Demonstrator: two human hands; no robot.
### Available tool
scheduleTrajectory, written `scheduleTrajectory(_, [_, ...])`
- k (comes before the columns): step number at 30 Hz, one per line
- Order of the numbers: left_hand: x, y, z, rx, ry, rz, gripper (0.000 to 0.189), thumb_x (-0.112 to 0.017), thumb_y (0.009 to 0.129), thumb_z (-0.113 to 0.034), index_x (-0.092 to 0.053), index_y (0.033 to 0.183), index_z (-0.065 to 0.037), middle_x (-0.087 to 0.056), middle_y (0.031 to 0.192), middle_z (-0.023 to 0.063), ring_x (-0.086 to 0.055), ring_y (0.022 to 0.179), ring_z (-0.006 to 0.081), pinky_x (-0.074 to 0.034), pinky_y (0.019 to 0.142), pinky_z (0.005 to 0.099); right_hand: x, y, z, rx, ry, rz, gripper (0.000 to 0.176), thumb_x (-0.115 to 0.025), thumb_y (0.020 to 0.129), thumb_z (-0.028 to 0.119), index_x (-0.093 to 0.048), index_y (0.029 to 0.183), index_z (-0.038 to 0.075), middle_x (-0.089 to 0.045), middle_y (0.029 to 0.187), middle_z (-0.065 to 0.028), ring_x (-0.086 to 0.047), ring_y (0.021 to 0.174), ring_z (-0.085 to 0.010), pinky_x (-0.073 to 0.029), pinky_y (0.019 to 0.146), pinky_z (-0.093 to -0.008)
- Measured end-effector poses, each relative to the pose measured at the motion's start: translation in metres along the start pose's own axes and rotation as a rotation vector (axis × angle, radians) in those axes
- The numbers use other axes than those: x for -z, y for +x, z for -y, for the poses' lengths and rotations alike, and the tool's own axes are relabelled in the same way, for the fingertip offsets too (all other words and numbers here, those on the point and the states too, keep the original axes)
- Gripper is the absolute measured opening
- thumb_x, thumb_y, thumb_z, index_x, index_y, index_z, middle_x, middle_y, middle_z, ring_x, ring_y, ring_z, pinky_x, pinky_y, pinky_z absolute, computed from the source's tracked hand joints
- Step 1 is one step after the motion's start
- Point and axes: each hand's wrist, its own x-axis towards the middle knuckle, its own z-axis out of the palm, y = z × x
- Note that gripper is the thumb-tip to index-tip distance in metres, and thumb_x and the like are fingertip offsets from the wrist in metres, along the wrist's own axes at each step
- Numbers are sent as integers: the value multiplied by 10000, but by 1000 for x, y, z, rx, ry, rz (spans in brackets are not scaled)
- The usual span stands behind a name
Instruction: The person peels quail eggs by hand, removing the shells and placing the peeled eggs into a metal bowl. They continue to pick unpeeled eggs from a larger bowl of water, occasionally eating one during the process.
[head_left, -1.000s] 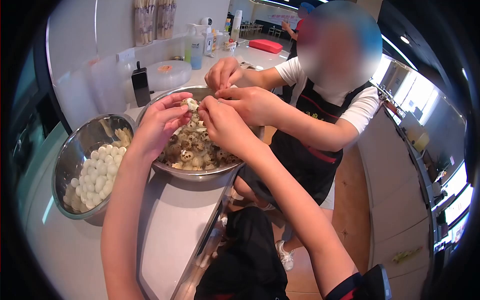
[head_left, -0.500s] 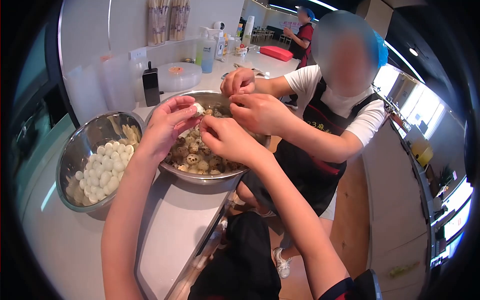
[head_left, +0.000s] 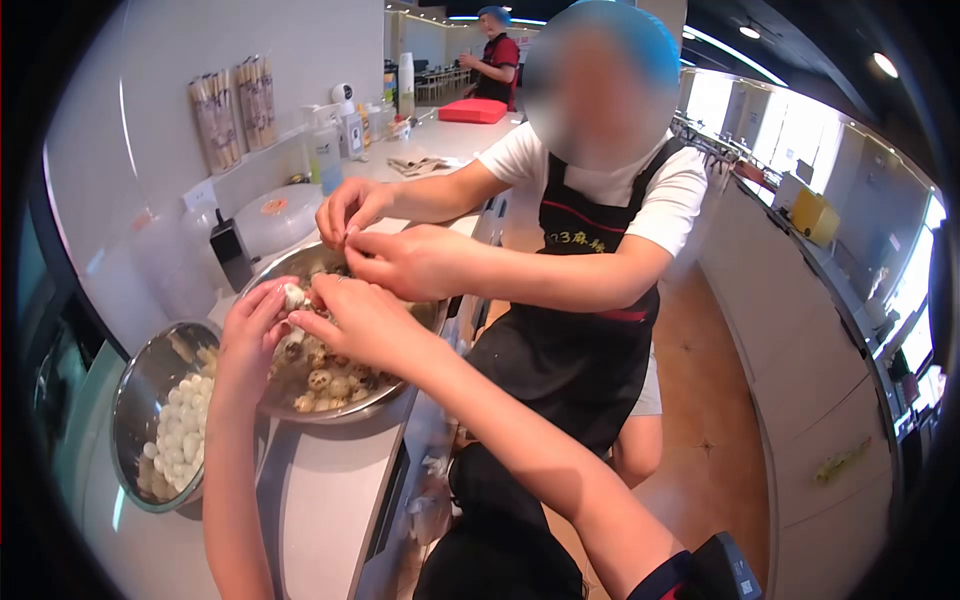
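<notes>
- The egg is pinched in the left hand, fingers curled tight round it.
- It's also gripped by the right hand, fingertips closed on the shell.
- It's held over the bowl, near the 10 o'clock rim.
- Peeled eggs are piled in a second bowl, at 8 o'clock on the surface.

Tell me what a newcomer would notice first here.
Four hands crowd over a big steel bowl of speckled eggs, centre-left. The left hand and right hand pinch one quail egg, with a co-worker's hands just beyond. Left of it, a smaller bowl holds peeled white eggs.
</notes>
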Motion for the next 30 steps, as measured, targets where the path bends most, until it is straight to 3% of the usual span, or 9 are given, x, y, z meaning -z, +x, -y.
scheduleTrajectory(3, [3, 0, -1, 19, 37, 27, 241, -502, 847, -187, -540, 1013, -17, -565, 860, 2, -507, 734, 40, -367, 602, 162, -1, 4, -5, 6, 66, -73, 308, -570, 767, 265, -507, 765, -37, -570, 699, -199, -557, 680, -380, -437, 597, -440])
scheduleTrajectory(13, [1, -1, -1, 21, 58, -20, 213, -518, 836, -155, -544, 971, 7, -572, 850, 29, -520, 727, 58, -401, 627, 176, 3, 3, -2, -50, 134, 37, 258, -537, 791, 238, -538, 785, -20, -570, 683, -193, -566, 667, -352, -438, 574, -417])
scheduleTrajectory(19, [-6, -2, -8, 37, 121, -123, 142, -549, 796, -124, -548, 913, -42, -525, 780, -21, -456, 655, 43, -336, 542, 163, 2, 6, -7, 12, 72, -31, 230, -512, 818, 220, -497, 771, -5, -556, 657, -174, -552, 637, -334, -406, 560, -416])
scheduleTrajectory(22, [-4, -3, -6, 53, 79, -56, 148, -561, 793, -129, -533, 917, -53, -511, 761, -25, -453, 655, 40, -334, 526, 158, 3, 3, -6, 44, 137, -4, 177, -504, 816, 178, -501, 772, 7, -553, 640, -170, -552, 604, -327, -407, 540, -389])
scheduleTrajectory(27, [0, -2, -3, 97, 70, 4, 194, -583, 792, -188, -535, 940, -71, -514, 770, -25, -455, 617, 40, -341, 511, 150, 1, 4, -8, 57, 136, 38, 160, -518, 786, 150, -506, 743, -4, -551, 626, -153, -550, 587, -280, -417, 548, -356])
scheduleTrajectory(30, [2, -2, 2, 91, 7, 46, 221, -558, 805, -166, -527, 990, -49, -517, 782, -16, -468, 632, 47, -369, 534, 157, 6, 2, 0, 25, 168, 57, 147, -537, 770, 134, -520, 739, -8, -505, 570, -89, -480, 531, -156, -384, 515, -283])
